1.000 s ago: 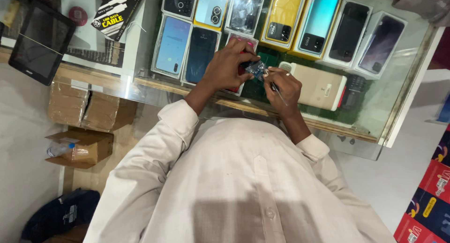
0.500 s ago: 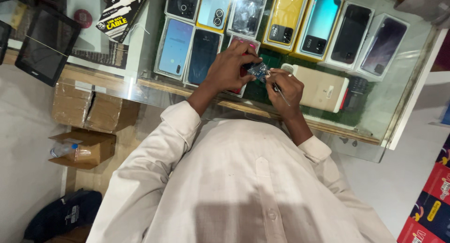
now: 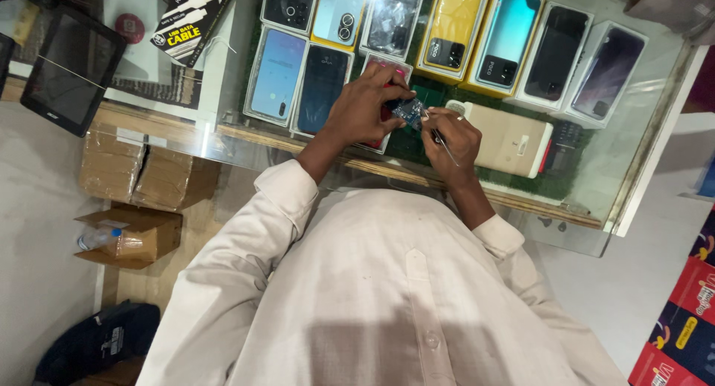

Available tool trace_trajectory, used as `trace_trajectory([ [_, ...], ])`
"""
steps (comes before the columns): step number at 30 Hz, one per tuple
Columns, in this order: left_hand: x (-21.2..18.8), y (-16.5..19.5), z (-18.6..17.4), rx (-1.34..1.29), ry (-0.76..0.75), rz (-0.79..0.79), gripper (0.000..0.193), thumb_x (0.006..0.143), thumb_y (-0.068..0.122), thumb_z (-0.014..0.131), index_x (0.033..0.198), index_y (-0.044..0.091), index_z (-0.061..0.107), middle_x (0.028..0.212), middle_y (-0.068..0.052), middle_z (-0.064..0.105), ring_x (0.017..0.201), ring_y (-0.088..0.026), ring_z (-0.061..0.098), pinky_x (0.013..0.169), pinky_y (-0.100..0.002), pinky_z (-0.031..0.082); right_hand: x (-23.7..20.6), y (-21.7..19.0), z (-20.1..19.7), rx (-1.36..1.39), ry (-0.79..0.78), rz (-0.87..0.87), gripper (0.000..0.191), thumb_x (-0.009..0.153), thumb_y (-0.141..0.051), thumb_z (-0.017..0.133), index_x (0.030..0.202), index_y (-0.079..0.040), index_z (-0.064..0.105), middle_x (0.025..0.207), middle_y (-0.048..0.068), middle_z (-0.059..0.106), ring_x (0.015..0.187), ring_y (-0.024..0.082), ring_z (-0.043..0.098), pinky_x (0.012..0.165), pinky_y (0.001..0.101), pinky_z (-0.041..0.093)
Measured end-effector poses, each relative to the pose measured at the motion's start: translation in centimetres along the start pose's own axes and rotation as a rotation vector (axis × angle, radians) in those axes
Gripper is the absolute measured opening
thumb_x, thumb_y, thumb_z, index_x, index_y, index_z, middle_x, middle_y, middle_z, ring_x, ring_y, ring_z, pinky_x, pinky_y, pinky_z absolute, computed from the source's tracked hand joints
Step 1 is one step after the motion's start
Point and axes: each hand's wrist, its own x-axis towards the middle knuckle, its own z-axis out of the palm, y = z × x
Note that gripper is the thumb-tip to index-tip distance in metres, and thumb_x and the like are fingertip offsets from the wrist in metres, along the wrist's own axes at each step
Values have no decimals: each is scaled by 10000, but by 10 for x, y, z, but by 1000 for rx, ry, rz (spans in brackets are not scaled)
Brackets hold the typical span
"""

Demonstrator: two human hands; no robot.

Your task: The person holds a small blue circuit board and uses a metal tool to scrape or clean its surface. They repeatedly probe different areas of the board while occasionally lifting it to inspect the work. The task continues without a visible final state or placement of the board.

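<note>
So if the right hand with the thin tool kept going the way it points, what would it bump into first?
Most likely the small blue circuit board that the left hand holds; the right hand aims its thin tool there.

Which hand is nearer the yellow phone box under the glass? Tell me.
Left. The left hand lies just below and left of the yellow phone box; the right hand, holding a thin tool, sits lower, farther from it.

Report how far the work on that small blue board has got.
Done: the small blue circuit board is out, bare, above the glass counter. In hand: the left hand grips it while the right hand works a thin tool at its edge. Left: board not yet set down.
</note>
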Motion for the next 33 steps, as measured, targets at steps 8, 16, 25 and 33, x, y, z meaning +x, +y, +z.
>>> trace_trajectory([
  [8, -2, 3, 2, 17, -1, -2, 471, 696, 235, 920, 1137, 151, 778, 1156, 4, 636, 1124, -248, 582, 957, -392, 515, -5, 0, -3, 2, -10, 13, 151, 794, 76, 797, 879, -1, 699, 938, 138, 748, 975, 274, 763, 800, 356, 586],
  [16, -8, 6, 5, 18, -7, 7, 492, 699, 247, 929, 1152, 142, 767, 1153, -23, 616, 1136, -259, 563, 960, -401, 507, -11, -2, -5, 0, -8, -21, 146, 817, 64, 799, 847, -21, 684, 915, 124, 745, 991, 277, 770, 809, 360, 588],
  [25, -15, 5, 5, 16, 4, 17, 490, 697, 238, 925, 1149, 136, 766, 1155, -26, 617, 1156, -258, 564, 962, -405, 509, -16, -6, 0, 20, 3, -24, 143, 803, 68, 792, 848, -16, 686, 895, 119, 741, 995, 286, 769, 844, 364, 595],
  [33, -19, 5, 8, 8, 6, 19, 492, 693, 244, 932, 1145, 136, 769, 1156, -21, 616, 1161, -254, 572, 955, -399, 513, -20, -8, 0, 8, -3, -9, 155, 811, 67, 801, 831, -19, 674, 892, 120, 737, 995, 280, 770, 826, 360, 594],
])
